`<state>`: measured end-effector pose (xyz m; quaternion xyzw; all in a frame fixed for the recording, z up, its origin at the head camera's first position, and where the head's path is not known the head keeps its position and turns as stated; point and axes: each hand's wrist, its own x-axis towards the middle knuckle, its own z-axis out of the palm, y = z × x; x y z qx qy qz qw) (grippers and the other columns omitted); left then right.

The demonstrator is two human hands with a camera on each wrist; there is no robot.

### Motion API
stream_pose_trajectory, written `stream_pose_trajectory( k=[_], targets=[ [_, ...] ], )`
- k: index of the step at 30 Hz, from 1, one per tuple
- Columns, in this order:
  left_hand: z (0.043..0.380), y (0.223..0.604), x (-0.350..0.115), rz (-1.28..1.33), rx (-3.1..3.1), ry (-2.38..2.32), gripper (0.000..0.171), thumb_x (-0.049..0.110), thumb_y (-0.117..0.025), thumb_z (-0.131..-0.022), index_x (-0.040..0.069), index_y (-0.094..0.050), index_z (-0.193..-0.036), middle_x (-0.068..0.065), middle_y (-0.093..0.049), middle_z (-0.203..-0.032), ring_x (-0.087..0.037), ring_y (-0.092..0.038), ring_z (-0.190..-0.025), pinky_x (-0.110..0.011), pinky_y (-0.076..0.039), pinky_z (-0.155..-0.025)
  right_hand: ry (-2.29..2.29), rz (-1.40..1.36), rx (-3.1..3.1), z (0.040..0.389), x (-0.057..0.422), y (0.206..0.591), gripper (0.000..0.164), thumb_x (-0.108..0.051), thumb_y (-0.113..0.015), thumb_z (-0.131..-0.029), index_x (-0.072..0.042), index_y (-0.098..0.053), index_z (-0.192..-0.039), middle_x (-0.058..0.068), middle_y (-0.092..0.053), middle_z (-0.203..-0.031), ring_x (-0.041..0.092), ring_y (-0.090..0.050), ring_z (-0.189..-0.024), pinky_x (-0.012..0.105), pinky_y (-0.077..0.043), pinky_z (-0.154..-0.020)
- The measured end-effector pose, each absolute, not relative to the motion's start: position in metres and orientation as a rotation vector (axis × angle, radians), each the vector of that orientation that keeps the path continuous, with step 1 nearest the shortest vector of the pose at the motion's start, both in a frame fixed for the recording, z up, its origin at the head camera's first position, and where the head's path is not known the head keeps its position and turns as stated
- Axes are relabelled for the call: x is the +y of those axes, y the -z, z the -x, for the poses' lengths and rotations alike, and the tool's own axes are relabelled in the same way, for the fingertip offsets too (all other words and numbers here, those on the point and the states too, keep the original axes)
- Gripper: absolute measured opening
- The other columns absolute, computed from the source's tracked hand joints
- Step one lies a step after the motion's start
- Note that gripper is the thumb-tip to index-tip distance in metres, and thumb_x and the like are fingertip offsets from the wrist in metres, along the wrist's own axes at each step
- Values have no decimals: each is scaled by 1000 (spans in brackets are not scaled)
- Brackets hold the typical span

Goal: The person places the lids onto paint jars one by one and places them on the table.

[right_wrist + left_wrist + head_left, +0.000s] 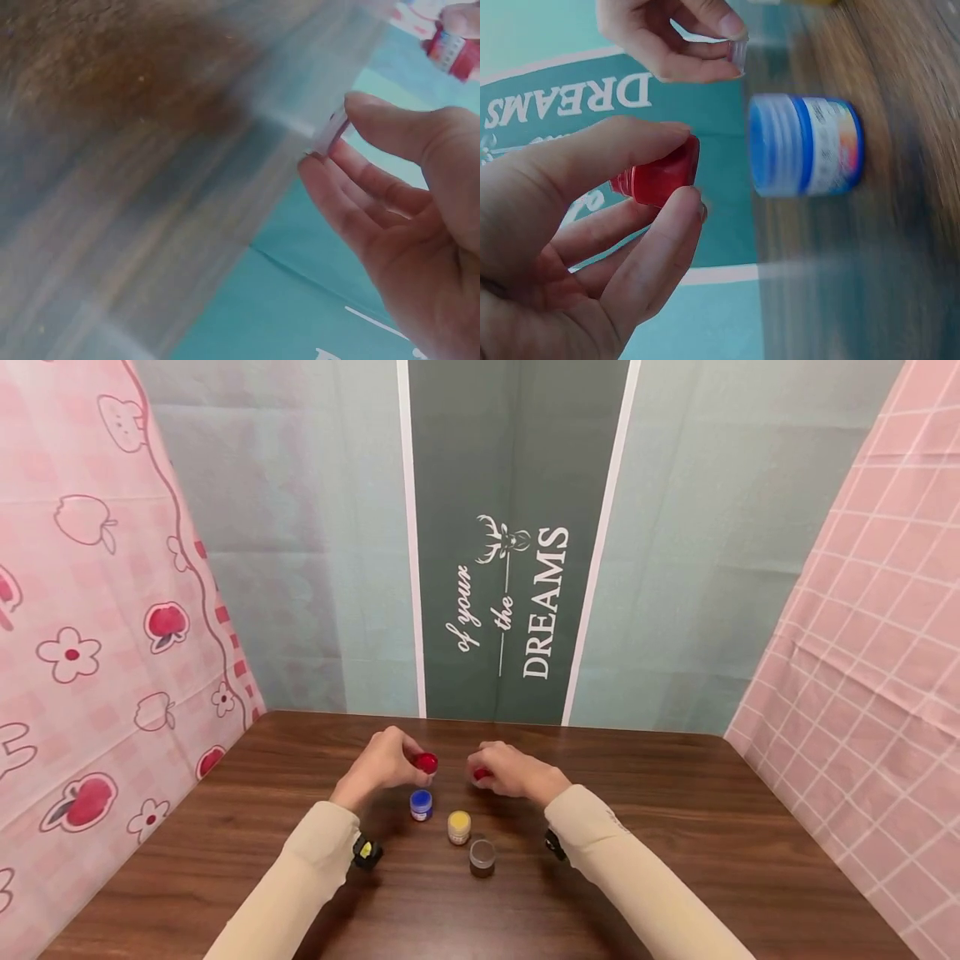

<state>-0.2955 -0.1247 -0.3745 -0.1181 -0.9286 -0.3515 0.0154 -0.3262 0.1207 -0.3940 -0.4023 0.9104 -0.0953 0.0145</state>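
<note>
My left hand [384,760] pinches a small red paint jar [664,176] between thumb and fingers, above the table. The jar's threaded neck is bare, with no lid on it. Level with it on the right, my right hand [513,770] holds a small clear lid [332,133] by its edge between thumb and fingertips. Red shows on this lid in the head view. Just in front of my left hand stands a blue paint jar [422,805] with its clear lid on.
Nearer the body stand a yellow paint jar [459,828] and a dark brown jar [482,858], in a slanting row with the blue one. The brown wooden table [675,860] ends at a hanging green cloth [487,693]. Pink cloths hang at both sides.
</note>
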Motion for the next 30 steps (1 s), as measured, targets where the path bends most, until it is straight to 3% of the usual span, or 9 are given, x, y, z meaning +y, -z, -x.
stream_pose_trajectory(
  k=[14, 30],
  targets=[
    [265, 357, -95, 560, -2895, 1154, 27, 16, -94, -69, 7, -81, -90, -2, -78, -79, -9, -70, -67, -27, -61, -69, 459, 1374, 2845, 293, 143, 355, 7, -9, -73, -93, -12, -73, -100, -1, -66, -88, 13, -58, -80, 22, -52, -73],
    [255, 364, -83, 753, -2846, 1172, 25, 10, -92, -73, 1, -79, -92, -7, -79, -83, -9, -72, -70, -27, -62, -67, 723, 1481, 2827, 267, 145, 349, 24, -7, -80, -88, -4, -73, -111, 6, -70, -102, 16, -69, -90, 28, -63, -81]
  ],
)
